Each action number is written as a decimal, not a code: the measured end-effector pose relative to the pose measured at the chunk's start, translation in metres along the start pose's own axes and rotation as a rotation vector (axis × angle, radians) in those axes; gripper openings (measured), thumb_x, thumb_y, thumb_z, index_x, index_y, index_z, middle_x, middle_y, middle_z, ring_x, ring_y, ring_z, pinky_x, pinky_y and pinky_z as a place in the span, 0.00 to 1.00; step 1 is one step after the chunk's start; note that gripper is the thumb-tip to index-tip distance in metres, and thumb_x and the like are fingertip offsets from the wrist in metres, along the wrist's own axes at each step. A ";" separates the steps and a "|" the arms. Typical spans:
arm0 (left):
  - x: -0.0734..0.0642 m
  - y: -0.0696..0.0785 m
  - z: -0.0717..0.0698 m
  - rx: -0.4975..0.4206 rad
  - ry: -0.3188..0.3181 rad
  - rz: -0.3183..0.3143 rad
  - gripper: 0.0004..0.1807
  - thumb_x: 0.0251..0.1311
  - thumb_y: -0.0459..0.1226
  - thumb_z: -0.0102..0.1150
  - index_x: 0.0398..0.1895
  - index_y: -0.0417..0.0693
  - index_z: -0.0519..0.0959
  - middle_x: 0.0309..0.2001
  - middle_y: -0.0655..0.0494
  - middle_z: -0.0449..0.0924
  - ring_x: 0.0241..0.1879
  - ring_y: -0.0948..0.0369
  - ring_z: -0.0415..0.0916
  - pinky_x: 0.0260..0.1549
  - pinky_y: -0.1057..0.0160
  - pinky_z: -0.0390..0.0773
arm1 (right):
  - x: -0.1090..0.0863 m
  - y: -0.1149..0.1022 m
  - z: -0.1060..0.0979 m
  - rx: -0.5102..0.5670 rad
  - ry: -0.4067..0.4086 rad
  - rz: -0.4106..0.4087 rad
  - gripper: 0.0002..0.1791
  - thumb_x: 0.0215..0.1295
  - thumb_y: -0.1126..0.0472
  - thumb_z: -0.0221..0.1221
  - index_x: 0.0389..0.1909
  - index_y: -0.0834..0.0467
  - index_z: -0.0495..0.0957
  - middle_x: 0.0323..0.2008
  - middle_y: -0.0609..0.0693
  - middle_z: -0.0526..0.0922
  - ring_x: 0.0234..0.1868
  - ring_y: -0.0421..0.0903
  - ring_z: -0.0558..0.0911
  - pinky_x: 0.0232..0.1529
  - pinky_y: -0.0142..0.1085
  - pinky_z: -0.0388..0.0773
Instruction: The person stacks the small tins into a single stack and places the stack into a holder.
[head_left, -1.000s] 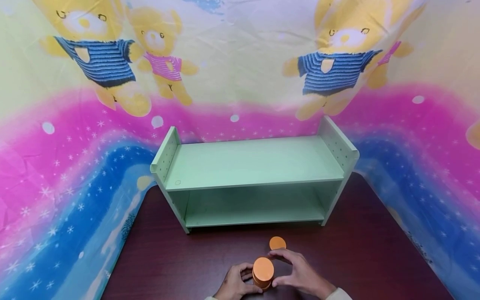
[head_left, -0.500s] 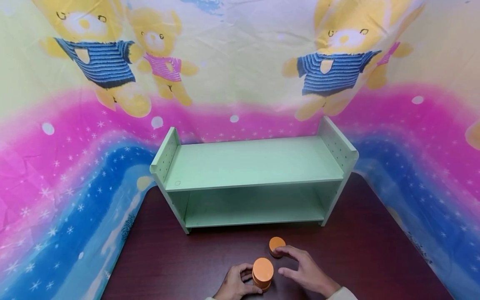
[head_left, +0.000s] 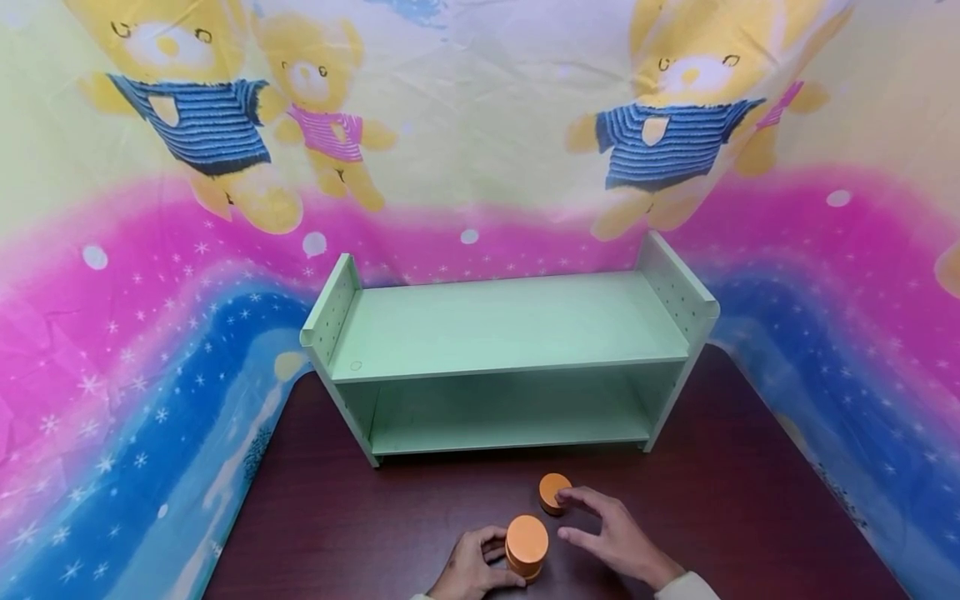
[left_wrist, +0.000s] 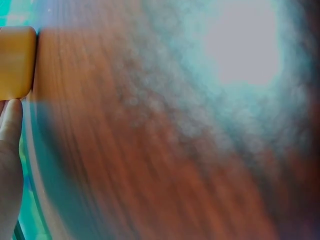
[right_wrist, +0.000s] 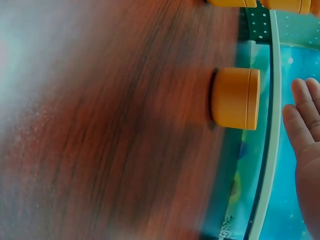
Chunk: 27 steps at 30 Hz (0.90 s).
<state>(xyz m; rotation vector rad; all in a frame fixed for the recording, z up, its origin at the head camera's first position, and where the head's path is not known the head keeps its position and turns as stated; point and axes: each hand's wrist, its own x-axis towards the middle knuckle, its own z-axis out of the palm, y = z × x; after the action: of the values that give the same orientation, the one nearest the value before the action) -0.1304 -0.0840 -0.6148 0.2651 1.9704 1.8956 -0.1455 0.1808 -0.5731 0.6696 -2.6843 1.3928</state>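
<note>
Clocks off the head view, 12 = away from the person. Nearest: left hand (head_left: pixel 467 567) grips the stack (head_left: pixel 527 542), two orange jars one on the other, fingers and thumb curled round its 9 o'clock side. Stack sits at 2 to 3 o'clock from that hand's middle, upright. Both hands work low in frame, table's near edge out of view. Brown table (head_left: pixel 352 533) runs wide from left hand to its side edge at 9 o'clock, and wide again from right hand (head_left: pixel 618 542) to the edge at 3

Right hand: fingers extended, thumb spread from index, grasping nothing. Small gap from thumb tip to stack, which lies at 9 o'clock. Single orange jar (head_left: pixel 551 488) is at 10 o'clock from this hand, 1 o'clock from stack, standing upright, apart from stack. Index fingertip overlaps its rim; contact or hover, can't tell

Next out, short strip of tabletop, then pale green shelf (head_left: pixel 510 325) at 12, two boards, raised side panels, lower bay facing the person. Its sides stop well inside both table edges. Farthest: bear-print backdrop (head_left: pixel 468 167) behind shelf, wrapping both sides
</note>
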 end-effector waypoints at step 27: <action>0.000 -0.001 -0.001 -0.052 -0.016 -0.031 0.27 0.42 0.30 0.80 0.49 0.35 0.81 0.49 0.45 0.83 0.52 0.48 0.81 0.47 0.61 0.84 | 0.009 0.020 0.000 -0.052 0.086 0.049 0.29 0.52 0.55 0.76 0.55 0.58 0.81 0.49 0.46 0.85 0.50 0.50 0.84 0.52 0.42 0.82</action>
<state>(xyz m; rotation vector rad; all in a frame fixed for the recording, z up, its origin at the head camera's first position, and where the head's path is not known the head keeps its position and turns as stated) -0.1306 -0.0848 -0.6153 0.2327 1.9017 1.9161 -0.1615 0.1871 -0.5863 0.5313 -2.6771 1.3252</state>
